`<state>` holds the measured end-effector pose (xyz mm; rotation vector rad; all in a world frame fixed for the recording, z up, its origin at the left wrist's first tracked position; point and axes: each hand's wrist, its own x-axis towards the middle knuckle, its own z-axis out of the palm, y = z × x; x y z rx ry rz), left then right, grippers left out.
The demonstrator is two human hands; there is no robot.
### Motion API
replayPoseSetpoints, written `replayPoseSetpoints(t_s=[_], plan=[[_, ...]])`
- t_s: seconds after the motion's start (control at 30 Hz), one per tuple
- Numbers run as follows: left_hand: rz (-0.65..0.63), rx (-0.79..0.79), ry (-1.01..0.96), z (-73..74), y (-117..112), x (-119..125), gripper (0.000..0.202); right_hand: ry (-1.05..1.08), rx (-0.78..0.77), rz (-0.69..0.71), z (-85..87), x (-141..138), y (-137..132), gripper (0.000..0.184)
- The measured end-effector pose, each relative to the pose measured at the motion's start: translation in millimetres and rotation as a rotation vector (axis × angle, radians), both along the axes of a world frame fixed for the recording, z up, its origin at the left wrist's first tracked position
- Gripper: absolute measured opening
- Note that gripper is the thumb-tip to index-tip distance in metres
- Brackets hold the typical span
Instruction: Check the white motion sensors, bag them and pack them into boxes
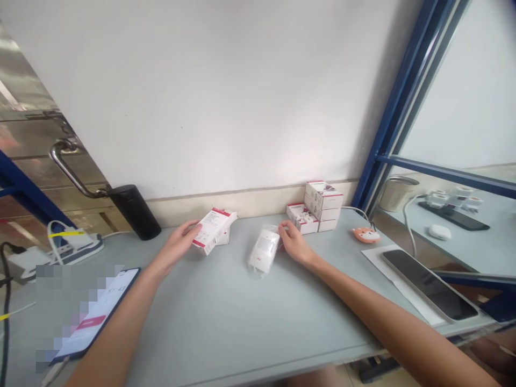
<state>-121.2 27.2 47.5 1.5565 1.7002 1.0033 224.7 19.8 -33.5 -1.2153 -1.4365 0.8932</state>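
Observation:
My left hand (pixel 177 242) grips a white box with red trim (pixel 213 228), tilted over a second small box lying under it near the wall. My right hand (pixel 294 243) pinches the upper edge of a clear plastic bag holding a white device (pixel 264 251) that lies on the grey table (pixel 226 317). Just behind my right hand stands a stack of several small white and red boxes (pixel 318 207) against the wall.
A phone with a lit screen (pixel 94 317) lies at the left front, a black cylinder (pixel 135 211) and a power strip (pixel 68 244) at the back left. An orange fox-shaped item (pixel 365 235) and a dark phone on paper (pixel 429 285) lie right.

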Motion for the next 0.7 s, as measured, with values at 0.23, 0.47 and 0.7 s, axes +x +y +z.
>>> replayPoseSetpoints(t_s=[0.23,0.47,0.7], plan=[[-0.164,-0.021,-0.111,5.7,-8.3,9.6,0.063,-0.209,0.131,-0.074,8.5,4.5,-3.0,0.028],[-0.488,0.132,-0.134,-3.5,-37.9,64.6,0.074,-0.208,0.329,0.123,31.8,-5.4,-28.9,0.048],[-0.626,0.245,-0.013,-8.9,-67.5,91.0,0.08,-0.094,0.459,0.269,37.1,-12.6,-40.3,0.037]])
